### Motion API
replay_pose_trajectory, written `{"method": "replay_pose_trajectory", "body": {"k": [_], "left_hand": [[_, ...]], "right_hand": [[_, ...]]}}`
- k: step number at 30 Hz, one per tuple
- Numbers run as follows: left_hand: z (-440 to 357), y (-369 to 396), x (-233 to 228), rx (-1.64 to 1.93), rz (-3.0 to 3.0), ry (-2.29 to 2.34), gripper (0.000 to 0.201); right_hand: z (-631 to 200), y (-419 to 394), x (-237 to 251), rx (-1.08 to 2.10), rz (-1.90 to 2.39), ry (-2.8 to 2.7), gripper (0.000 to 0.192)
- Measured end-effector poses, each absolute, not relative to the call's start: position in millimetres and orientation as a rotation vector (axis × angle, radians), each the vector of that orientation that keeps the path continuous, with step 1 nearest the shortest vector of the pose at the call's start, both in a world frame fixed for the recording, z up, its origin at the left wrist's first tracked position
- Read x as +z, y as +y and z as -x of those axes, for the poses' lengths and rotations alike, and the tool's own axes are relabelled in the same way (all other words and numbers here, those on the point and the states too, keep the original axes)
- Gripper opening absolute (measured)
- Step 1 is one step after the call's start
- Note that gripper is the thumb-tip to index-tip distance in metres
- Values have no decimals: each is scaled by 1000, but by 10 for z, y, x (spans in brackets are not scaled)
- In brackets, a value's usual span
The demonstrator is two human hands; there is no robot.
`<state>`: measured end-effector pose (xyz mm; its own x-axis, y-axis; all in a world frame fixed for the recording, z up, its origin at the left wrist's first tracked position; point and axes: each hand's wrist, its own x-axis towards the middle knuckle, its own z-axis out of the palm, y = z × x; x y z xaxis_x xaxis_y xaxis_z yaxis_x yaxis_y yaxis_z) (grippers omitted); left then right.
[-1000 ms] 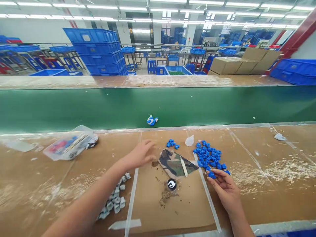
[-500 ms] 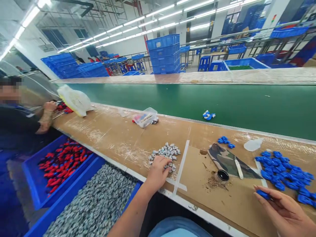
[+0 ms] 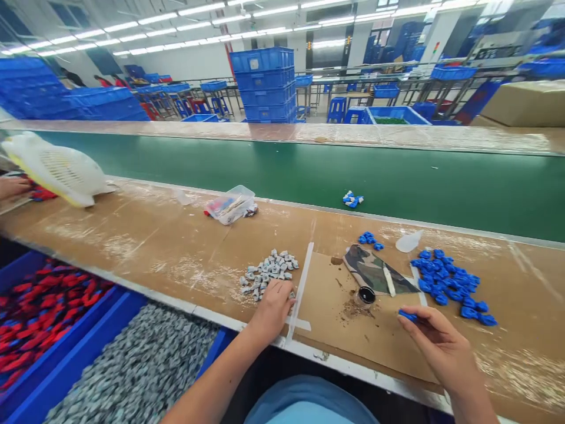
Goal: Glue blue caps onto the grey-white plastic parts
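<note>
My right hand (image 3: pixel 445 350) pinches a small blue piece (image 3: pixel 408 315) between thumb and fingertips, above the cardboard's right part. My left hand (image 3: pixel 274 306) has its fingers curled together at the near right edge of a heap of small grey pieces (image 3: pixel 273 266). A bit of grey shows at its fingertips, mostly covered. Between the hands stands a small pot of dark liquid (image 3: pixel 366 295), with brown stains around it. Behind the pot lies a camouflage cloth (image 3: pixel 366 266) bearing a white pen-like tool (image 3: pixel 389 281). Many blue pieces (image 3: pixel 445 277) lie loosely heaped to the right.
A green conveyor belt (image 3: pixel 220 159) runs behind the bench and carries a blue-and-white cluster (image 3: pixel 352 199). A clear plastic box (image 3: pixel 232 205) and a white basket (image 3: pixel 66 168) stand leftward. Bins of grey pieces (image 3: pixel 128 359) and red pieces (image 3: pixel 44 312) sit lower left. Another person's hand (image 3: pixel 13 186) shows far left.
My view has turned right. My right hand has moved left, closer to the pot, still holding the blue piece. The left hand has shifted right from the grey heap's front to its edge.
</note>
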<state>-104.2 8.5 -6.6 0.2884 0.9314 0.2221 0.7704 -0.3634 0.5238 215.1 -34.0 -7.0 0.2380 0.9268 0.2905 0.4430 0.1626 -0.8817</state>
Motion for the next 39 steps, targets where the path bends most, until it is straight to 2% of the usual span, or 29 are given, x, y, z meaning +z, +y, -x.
{"method": "replay_pose_trajectory", "body": {"k": [5,7,12,18,21,27,34,39], "left_hand": [[828,91,-87,947,-1947,1363,12],[650,89,-85,962,-1729,1276,9],[234,86,-126,929,-1196,1044,25],[72,68,-177,885,-1105,989,25],[42,64,-211,874,-1127,1010,25],[-14,57,-329,957,-1173,1040,25],[-7,12,-265,980,-1191,1017,21],[-21,3,-222,963,-1059,975,23]], "right_hand": [[-1996,-260,33,716,1354,-1355,26],[-1964,-237,73,589,1415,-1466,26],[-1945,-172,138,208,1507,-1799,22],[-1907,-66,174,2,1378,-2020,22],[-1902,-35,203,-5,1336,-2074,23],[-1936,-52,166,201,1491,-1919,25],[-1917,-42,168,872,1703,-1290,45],[-1860,-80,262,1007,1663,-1235,50]]}}
